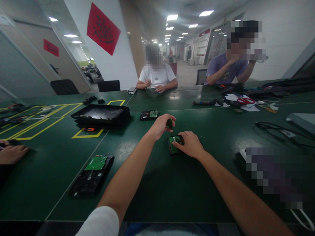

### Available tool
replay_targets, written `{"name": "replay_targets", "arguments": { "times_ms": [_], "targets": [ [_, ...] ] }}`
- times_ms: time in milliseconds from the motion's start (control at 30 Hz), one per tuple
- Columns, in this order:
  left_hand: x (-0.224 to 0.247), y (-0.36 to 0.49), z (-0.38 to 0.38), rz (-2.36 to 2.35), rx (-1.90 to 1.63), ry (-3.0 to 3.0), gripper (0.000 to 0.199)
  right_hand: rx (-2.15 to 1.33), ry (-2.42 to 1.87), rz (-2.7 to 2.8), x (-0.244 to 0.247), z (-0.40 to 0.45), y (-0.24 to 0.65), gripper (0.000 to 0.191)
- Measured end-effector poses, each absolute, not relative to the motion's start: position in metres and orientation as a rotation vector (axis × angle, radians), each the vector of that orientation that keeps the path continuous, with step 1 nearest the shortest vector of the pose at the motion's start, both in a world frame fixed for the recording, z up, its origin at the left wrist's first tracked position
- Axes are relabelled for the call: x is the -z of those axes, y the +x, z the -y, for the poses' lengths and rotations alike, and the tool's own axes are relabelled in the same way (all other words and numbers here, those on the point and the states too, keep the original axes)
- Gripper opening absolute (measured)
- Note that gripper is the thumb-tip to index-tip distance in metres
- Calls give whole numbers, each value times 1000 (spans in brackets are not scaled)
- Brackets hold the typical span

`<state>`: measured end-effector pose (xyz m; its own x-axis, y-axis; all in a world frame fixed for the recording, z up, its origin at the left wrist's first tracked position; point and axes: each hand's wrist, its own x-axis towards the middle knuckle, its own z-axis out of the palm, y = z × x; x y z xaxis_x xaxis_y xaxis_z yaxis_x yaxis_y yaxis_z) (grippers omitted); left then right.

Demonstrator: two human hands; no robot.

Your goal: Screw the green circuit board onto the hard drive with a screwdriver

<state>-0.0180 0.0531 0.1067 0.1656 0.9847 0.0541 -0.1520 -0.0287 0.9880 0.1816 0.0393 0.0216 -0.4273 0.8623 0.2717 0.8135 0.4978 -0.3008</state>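
A hard drive (173, 150) with a green circuit board facing up lies on the dark green table in front of me. My right hand (191, 144) grips it from its right side, the thumb over the board. Just above its far left corner, my left hand (162, 126) has its fingers curled round a short black handle with a yellow-green edge, which looks like a screwdriver (169, 123); its tip cannot be made out. Another hard drive (147, 115) lies farther back. To the left of my left forearm rests a larger stack of hard drives (92, 175), circuit board up.
Black trays (100, 113) are stacked at the back left, beside an orange-handled tool (89, 129). Cables (283, 131) and a grey box (301, 123) lie right. Two people sit across the table; another person's hand (13, 152) rests at the left edge.
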Motion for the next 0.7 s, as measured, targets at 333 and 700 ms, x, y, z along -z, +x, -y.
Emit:
{"name": "replay_targets", "arguments": {
  "times_ms": [333, 700],
  "targets": [
    [-104, -12, -54, -943, -1265, 1079, 22, -156, -1374, 2370, -22, -39, 182, 56],
    [-107, -19, -53, -984, -1223, 1224, 28, -177, -1385, 2372, -23, -39, 182, 59]
  ]
}}
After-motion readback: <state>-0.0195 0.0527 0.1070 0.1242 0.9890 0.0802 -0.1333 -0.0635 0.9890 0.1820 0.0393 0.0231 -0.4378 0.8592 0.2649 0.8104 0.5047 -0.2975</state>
